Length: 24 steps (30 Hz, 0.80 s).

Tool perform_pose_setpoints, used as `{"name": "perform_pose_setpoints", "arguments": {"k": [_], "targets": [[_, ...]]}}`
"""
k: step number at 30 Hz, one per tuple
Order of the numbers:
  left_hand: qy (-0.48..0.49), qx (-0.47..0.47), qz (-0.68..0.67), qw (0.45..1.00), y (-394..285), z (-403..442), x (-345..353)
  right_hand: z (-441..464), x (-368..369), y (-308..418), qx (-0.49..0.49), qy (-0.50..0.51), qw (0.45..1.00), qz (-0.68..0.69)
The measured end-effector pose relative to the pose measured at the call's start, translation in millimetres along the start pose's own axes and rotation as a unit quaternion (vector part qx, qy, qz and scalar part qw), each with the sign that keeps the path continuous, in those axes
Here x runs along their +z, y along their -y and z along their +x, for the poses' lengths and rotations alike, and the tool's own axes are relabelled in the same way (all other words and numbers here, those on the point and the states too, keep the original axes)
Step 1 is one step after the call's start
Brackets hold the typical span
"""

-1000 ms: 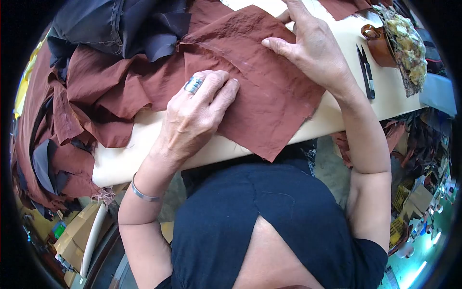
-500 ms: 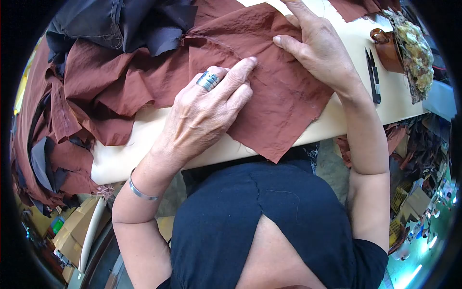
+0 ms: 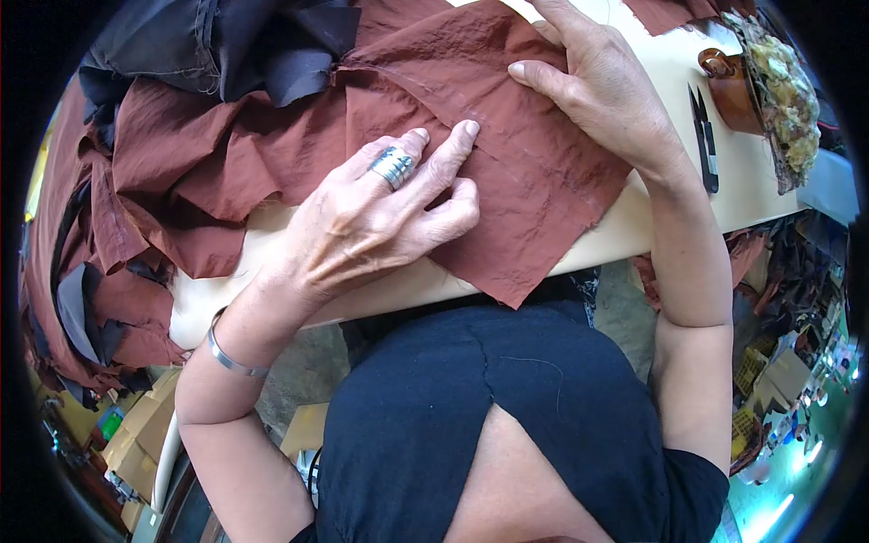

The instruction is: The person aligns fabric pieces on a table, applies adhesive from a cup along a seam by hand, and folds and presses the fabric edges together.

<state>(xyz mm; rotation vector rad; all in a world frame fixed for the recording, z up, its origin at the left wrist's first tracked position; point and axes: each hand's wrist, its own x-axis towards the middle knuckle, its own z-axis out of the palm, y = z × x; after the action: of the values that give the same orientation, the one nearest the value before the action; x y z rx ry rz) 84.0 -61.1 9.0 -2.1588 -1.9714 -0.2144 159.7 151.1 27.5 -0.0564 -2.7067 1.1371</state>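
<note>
A wrinkled rust-red cloth (image 3: 534,208) with frayed edges lies over the pale table, one corner hanging past the front edge. My left hand (image 3: 389,199), with a wide silver ring, rests on its left part, fingers apart and nothing gripped. On the cloth's upper right lies my right hand (image 3: 597,90), thumb spread away from the fingers; some fingertips run out at the top of the view. A seam or fold crosses the cloth just above my left fingertips.
Dark cloth (image 3: 262,45) is heaped at the upper left, beside more rust-red folds. Black snips (image 3: 703,140) lie right of my right wrist, near a brown pot (image 3: 731,90) and a rough yellowish clump (image 3: 789,109). The pale table (image 3: 742,190) has its front edge near my body.
My left hand has shifted and its fingers have spread, with the left elbow further out to the left. The right hand has moved slightly right since the earliest frame.
</note>
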Motion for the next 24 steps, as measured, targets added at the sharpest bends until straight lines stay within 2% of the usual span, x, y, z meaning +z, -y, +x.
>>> {"name": "perform_pose_setpoints", "arguments": {"k": [4,7,13,15,18,19,22,24], "targets": [[0.001,-0.005,-0.013,1.000,-1.2,1.1,-0.7,1.7,5.3,-18.4,-0.007,-0.001,1.000,-0.003],[0.015,-0.005,-0.001,1.000,-4.4,1.3,-1.7,1.1,-0.4,-4.7,0.023,0.014,1.000,0.000],[0.040,0.012,0.017,0.999,-3.8,1.6,-6.8,2.8,7.9,-15.9,-0.023,-0.008,1.000,-0.010],[0.035,0.012,0.001,0.999,-2.5,2.1,-7.1,-0.5,1.5,-4.7,-0.005,-0.001,1.000,0.010],[0.005,-0.018,-0.061,0.998,2.3,0.2,-4.2,3.6,6.1,-16.0,-0.038,-0.008,0.999,0.006],[-0.008,-0.055,-0.094,0.994,2.5,2.0,-4.8,2.7,7.2,-20.3,-0.038,-0.010,0.999,0.001],[-0.030,-0.089,-0.072,0.993,-1.8,2.4,0.4,0.9,4.3,-10.7,0.001,-0.003,1.000,-0.013],[-0.028,-0.093,-0.069,0.993,-2.6,3.0,1.1,1.2,6.1,-16.7,-0.010,-0.006,1.000,-0.014]]}}
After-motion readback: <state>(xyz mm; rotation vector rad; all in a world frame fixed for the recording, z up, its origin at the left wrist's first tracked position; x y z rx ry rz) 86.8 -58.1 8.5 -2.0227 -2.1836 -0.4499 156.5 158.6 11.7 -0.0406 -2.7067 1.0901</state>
